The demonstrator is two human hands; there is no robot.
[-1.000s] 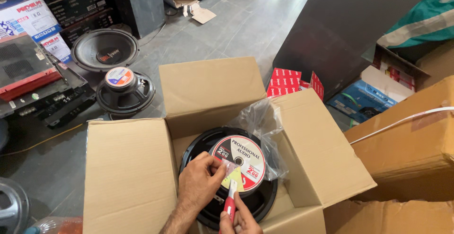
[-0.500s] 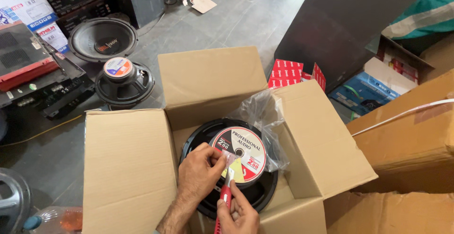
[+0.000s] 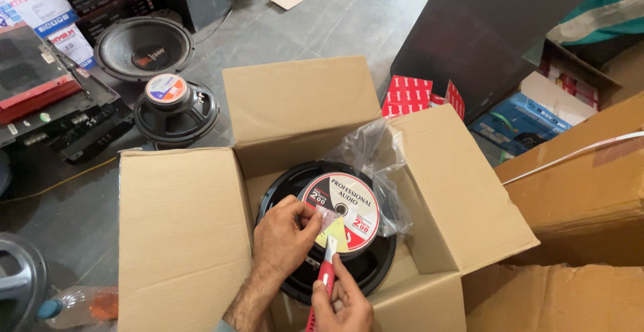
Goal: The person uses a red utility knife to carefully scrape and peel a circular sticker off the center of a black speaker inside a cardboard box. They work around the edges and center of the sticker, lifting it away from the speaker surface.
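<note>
Inside open cardboard box (image 3: pixel 181 238), black speaker (image 3: pixel 335 238) in clear plastic bag (image 3: pixel 372 164); left hand (image 3: pixel 285 235) pinching bag, right hand (image 3: pixel 345 302) gripping red cutter (image 3: pixel 327 278).

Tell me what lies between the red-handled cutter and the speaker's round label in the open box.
A thin clear plastic film lies over the speaker label there; the left hand pinches it up, and the cutter in the right hand points at it. The rest of the plastic bag is bunched to the upper right.

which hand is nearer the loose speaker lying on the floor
Left. The left hand rests on the boxed speaker's label, on the side towards the loose speaker; the right hand holds a red knife lower, further away.
</note>
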